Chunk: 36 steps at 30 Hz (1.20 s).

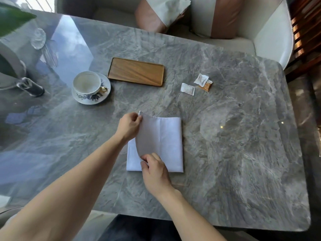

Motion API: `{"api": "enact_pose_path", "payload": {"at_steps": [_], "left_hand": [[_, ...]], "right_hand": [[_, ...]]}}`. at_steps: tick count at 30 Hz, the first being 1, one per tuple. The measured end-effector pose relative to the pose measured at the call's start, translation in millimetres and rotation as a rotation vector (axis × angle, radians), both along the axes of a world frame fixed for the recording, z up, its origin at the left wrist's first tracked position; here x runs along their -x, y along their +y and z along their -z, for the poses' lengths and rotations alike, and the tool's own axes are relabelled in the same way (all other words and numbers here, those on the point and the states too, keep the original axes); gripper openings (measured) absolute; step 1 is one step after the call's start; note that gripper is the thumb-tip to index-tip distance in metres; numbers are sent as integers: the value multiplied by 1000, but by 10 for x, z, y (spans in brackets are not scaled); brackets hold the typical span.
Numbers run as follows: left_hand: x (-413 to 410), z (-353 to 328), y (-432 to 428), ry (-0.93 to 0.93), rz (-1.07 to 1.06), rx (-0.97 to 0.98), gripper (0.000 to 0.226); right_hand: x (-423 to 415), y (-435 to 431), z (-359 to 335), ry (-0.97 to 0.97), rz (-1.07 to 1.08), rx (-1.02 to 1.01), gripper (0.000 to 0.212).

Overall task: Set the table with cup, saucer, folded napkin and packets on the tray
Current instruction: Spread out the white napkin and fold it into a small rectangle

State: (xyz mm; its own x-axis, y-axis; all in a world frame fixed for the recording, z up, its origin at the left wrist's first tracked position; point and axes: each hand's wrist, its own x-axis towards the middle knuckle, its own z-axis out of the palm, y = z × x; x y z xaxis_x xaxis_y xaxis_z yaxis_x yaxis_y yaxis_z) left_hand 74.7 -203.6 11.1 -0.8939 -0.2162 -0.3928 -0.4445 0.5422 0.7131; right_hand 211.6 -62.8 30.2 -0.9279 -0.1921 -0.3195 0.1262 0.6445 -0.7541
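A white cloth napkin lies on the grey marble table in front of me, with its left flap raised off the layer below. My left hand pinches the flap's far corner. My right hand pinches its near corner. A white cup with a gold handle stands on a blue-flowered saucer at the left. The bare wooden tray lies beyond the napkin. To the right of the tray lie two white packets and an orange one.
A dark shaker and a pale plant pot stand at the far left, with a clear glass behind them. A cushioned chair faces me across the table. The table's right edge drops to a dark floor.
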Motion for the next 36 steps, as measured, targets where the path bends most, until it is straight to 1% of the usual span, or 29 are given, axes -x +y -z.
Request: {"api": "enact_pose_path", "payload": {"at_steps": [3, 8, 14, 19, 29, 34, 36], "left_hand": [[-43, 67, -113, -3, 16, 20, 38], [-64, 155, -208, -25, 33, 52, 36], [-62, 171, -250, -8, 60, 86, 24], [-132, 154, -272, 30, 67, 55, 11], [-124, 71, -303, -2, 94, 53, 28], [-140, 131, -315, 29, 87, 50, 25], [-172, 175, -292, 63, 66, 60, 21]], "right_hand": [[-50, -106, 48, -28, -16, -20, 23], [-93, -224, 115, -29, -9, -25, 22], [-109, -308, 207, -41, 11, -60, 23], [-127, -339, 248, -24, 21, -49, 25], [-112, -408, 266, -17, 29, -27, 27], [-127, -427, 329, -22, 4, -30, 26], [-143, -410, 359, -14, -38, -42, 23]]}}
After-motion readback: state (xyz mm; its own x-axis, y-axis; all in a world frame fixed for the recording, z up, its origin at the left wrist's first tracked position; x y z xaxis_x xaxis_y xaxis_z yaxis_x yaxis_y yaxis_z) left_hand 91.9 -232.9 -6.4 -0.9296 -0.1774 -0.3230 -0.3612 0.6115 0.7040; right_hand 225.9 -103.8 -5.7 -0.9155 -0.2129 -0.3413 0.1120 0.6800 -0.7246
